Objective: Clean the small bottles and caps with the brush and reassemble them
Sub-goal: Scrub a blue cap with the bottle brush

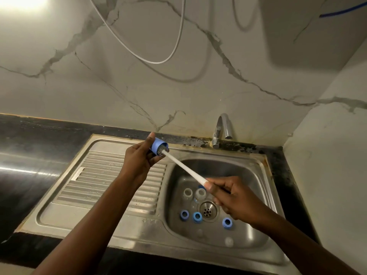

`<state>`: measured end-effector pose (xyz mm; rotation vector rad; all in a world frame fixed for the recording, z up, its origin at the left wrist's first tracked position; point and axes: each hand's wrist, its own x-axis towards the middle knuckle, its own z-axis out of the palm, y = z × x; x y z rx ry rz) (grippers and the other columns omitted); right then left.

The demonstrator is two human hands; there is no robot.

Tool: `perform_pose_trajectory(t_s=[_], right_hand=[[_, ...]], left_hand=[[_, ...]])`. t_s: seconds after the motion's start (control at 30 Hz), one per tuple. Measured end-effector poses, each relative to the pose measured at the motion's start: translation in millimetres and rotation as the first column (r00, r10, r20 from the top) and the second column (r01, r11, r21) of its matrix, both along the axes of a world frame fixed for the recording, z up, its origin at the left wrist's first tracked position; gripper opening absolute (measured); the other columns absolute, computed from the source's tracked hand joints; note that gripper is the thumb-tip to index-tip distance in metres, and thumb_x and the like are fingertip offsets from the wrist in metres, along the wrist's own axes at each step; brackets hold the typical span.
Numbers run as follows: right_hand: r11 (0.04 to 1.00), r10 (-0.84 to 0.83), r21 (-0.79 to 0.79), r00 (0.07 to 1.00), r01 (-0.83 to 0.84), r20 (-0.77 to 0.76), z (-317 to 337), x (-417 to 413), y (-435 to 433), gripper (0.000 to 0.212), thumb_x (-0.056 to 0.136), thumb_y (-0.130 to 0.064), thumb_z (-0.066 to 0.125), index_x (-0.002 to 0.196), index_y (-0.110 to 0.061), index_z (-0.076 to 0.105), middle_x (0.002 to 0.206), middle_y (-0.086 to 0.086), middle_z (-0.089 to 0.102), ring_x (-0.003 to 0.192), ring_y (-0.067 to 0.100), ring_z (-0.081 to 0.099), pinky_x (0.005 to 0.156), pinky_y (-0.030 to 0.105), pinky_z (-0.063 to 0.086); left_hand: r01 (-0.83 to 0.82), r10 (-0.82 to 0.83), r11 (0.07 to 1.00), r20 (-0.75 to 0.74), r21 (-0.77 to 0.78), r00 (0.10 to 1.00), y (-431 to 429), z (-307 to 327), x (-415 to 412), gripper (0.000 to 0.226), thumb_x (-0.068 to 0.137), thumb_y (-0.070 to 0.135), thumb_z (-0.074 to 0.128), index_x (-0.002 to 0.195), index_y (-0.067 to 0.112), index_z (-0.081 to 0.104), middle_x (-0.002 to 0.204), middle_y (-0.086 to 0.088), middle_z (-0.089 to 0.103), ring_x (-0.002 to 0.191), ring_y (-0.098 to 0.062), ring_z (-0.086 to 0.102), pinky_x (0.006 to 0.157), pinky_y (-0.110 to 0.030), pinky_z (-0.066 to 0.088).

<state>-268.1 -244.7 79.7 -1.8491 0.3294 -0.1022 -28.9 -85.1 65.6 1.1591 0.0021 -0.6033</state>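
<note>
My left hand (139,157) grips a blue cap (156,147) above the draining board, its open side turned to the right. The bristle end of a white-handled brush (182,167) sits inside that cap. My right hand (224,195) pinches the handle's lower end over the basin. Down in the sink basin (248,175) stand two small clear bottles (187,193) (200,193) without caps, just left of the drain. Three more blue caps (184,214) (197,216) (227,222) lie on the basin floor around the drain.
A chrome tap (222,128) rises behind the basin at the marble wall. The ribbed steel draining board (103,181) lies to the left, set in a dark counter (29,147). The round drain (207,210) sits mid-basin. A white hose (158,62) loops on the wall above.
</note>
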Motion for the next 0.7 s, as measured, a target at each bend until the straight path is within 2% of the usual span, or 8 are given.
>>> perform_pose_trajectory(t_s=[0.07, 0.17, 0.3, 0.47, 0.5, 0.57, 0.63, 0.7], right_hand=[[0.997, -0.053, -0.053, 0.999, 0.054, 0.012, 3.7, 2.4, -0.5, 0.023, 0.104, -0.030, 0.059, 0.119, -0.028, 0.075, 0.063, -0.002, 0.059, 0.048, 0.003, 0.047, 0.048, 0.017, 0.040], [0.894, -0.086, -0.439, 0.996, 0.091, 0.031, 6.6, 3.8, -8.0, 0.031, 0.105, -0.039, 0.054, 0.135, -0.045, 0.058, 0.068, -0.011, 0.065, 0.055, 0.005, 0.059, 0.052, 0.019, 0.047], [0.417, -0.012, -0.909, 1.000, -0.012, -0.018, -0.2, 2.0, -17.7, 0.050, 0.110, -0.049, 0.036, 0.159, -0.044, 0.027, 0.078, -0.009, 0.055, 0.059, 0.009, 0.055, 0.052, 0.025, 0.049], [0.216, 0.037, -0.976, 0.999, -0.037, -0.030, 0.3, -4.7, -14.1, 0.053, 0.101, -0.045, 0.053, 0.152, -0.035, 0.048, 0.071, -0.010, 0.048, 0.039, 0.005, 0.019, 0.038, 0.015, 0.010], [0.263, 0.040, -0.963, 0.998, -0.057, -0.048, -0.9, -6.7, -11.5, 0.052, 0.102, -0.046, 0.048, 0.153, -0.038, 0.044, 0.075, -0.011, 0.051, 0.040, 0.005, 0.024, 0.038, 0.015, 0.015], [0.537, 0.065, -0.837, 0.994, -0.104, -0.083, -0.9, -12.2, -2.7, 0.051, 0.107, -0.053, 0.037, 0.157, -0.045, 0.033, 0.089, -0.014, 0.061, 0.058, 0.006, 0.054, 0.051, 0.018, 0.043], [0.818, 0.005, -0.574, 0.998, -0.036, -0.056, -3.8, -16.6, 5.0, 0.047, 0.103, -0.057, 0.048, 0.148, -0.045, 0.050, 0.087, -0.017, 0.071, 0.071, 0.004, 0.067, 0.064, 0.020, 0.054], [0.936, -0.088, -0.343, 0.996, 0.077, -0.016, -3.6, -12.6, 8.5, 0.035, 0.099, -0.049, 0.061, 0.134, -0.045, 0.064, 0.080, -0.017, 0.074, 0.066, 0.003, 0.068, 0.061, 0.021, 0.056]], left_hand=[[-0.029, 0.029, 1.000, 0.018, 0.003, 0.999, -2.6, 0.1, -4.2, 0.041, 0.095, 0.032, 0.074, 0.115, -0.003, 0.068, 0.107, -0.026, 0.076, 0.099, -0.037, 0.077, 0.085, -0.042, 0.066], [-0.089, 0.078, 0.991, 0.102, 0.104, 0.992, -5.5, -4.6, -11.2, 0.037, 0.091, 0.034, 0.077, 0.107, 0.000, 0.072, 0.101, -0.022, 0.077, 0.094, -0.035, 0.078, 0.082, -0.040, 0.067], [-0.163, 0.117, 0.961, 0.207, 0.223, 0.971, -5.1, -9.4, -14.9, 0.058, 0.072, 0.048, 0.083, 0.104, 0.000, 0.074, 0.096, -0.020, 0.078, 0.089, -0.032, 0.079, 0.082, -0.041, 0.066], [-0.220, 0.183, 0.951, 0.178, 0.216, 0.967, -2.5, -6.8, -7.4, 0.049, 0.077, 0.044, 0.086, 0.096, 0.001, 0.073, 0.094, -0.022, 0.075, 0.086, -0.031, 0.079, 0.076, -0.039, 0.066], [-0.222, 0.189, 0.950, 0.158, 0.221, 0.969, -1.9, -8.5, -7.9, 0.045, 0.080, 0.042, 0.086, 0.095, 0.002, 0.072, 0.094, -0.023, 0.075, 0.086, -0.031, 0.079, 0.073, -0.037, 0.066], [-0.195, 0.176, 0.958, 0.106, 0.210, 0.979, 0.3, -12.2, -9.1, 0.047, 0.081, 0.043, 0.083, 0.098, 0.001, 0.072, 0.096, -0.024, 0.074, 0.087, -0.032, 0.078, 0.074, -0.036, 0.066], [-0.123, 0.118, 0.982, 0.042, 0.146, 0.992, 2.1, -14.5, -10.0, 0.052, 0.082, 0.044, 0.080, 0.107, -0.001, 0.070, 0.098, -0.025, 0.074, 0.089, -0.034, 0.078, 0.079, -0.039, 0.065], [-0.072, 0.073, 0.996, -0.013, 0.058, 0.997, 2.1, -13.5, -11.6, 0.050, 0.087, 0.040, 0.077, 0.113, -0.003, 0.068, 0.100, -0.025, 0.076, 0.093, -0.035, 0.078, 0.081, -0.040, 0.067]])
